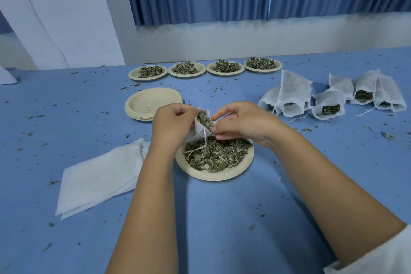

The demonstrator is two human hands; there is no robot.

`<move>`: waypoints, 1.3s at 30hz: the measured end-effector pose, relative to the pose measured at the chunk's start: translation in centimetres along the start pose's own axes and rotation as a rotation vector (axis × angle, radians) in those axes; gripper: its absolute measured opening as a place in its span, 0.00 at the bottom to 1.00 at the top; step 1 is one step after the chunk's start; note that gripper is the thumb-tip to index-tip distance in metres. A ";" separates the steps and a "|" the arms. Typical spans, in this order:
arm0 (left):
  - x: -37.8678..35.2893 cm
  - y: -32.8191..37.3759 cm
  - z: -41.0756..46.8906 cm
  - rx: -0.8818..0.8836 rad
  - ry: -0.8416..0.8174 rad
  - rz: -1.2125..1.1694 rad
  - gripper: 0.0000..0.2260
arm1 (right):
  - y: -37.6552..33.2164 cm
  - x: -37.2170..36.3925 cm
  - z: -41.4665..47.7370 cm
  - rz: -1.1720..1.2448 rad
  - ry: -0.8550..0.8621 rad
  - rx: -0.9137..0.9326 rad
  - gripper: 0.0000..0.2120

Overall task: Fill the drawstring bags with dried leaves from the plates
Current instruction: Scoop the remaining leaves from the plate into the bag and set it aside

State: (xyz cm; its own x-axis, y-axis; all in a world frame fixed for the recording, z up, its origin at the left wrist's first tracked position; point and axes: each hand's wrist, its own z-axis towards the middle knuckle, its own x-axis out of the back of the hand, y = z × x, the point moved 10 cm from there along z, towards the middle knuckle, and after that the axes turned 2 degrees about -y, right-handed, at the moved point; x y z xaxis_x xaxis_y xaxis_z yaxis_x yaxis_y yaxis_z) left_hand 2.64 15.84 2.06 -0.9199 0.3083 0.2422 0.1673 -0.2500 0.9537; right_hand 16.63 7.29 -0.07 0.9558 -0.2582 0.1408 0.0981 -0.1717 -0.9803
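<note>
A white sleeve (378, 258) edges the right forearm over the blue, crumb-strewn table (222, 218). On it sits a round beige paper plate (213, 177) of dried green leaves (215, 153). Above its far rim the left hand (173, 122) grips a small white gauze drawstring bag (200, 131), partly filled. The right hand (240, 122) curls its fingertips at the bag's mouth; whether they pinch anything, I cannot tell.

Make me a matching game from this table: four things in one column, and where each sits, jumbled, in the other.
Things
1. stack of empty plates
2. filled bags
3. flat empty bags
4. half-filled bag

Places
A. gripped in the left hand above a plate of leaves
B. lying far right
C. lying near left
D. just in front of the row of four full plates

Pairs: 1-D, 2-B, 3-C, 4-A
</note>
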 end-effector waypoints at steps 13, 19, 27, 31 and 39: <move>-1.6 0.6 -0.8 0.034 -0.143 -0.065 0.05 | 0.4 0.7 1.0 -0.095 0.160 0.067 0.16; -2.3 1.0 -1.0 0.000 -0.208 -0.055 0.05 | 0.4 -0.1 1.1 -0.032 0.118 0.123 0.05; -1.5 0.8 -0.8 -0.006 -0.144 -0.024 0.05 | 0.7 -0.5 1.3 0.028 0.015 0.065 0.07; -1.3 0.9 -0.9 0.001 -0.133 -0.035 0.04 | 0.0 -0.4 0.9 -0.002 0.014 0.107 0.05; -0.4 1.0 -0.8 -0.025 -0.061 -0.028 0.07 | -1.5 0.3 0.5 -0.404 0.123 0.195 0.09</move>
State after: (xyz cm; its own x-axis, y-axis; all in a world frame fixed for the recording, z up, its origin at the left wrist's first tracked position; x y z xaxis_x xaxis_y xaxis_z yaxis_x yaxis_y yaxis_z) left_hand 2.92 14.71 2.74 -0.9006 0.3710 0.2264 0.1318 -0.2631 0.9557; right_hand 16.93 7.97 1.34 0.7914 -0.3198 0.5209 0.5174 -0.1031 -0.8495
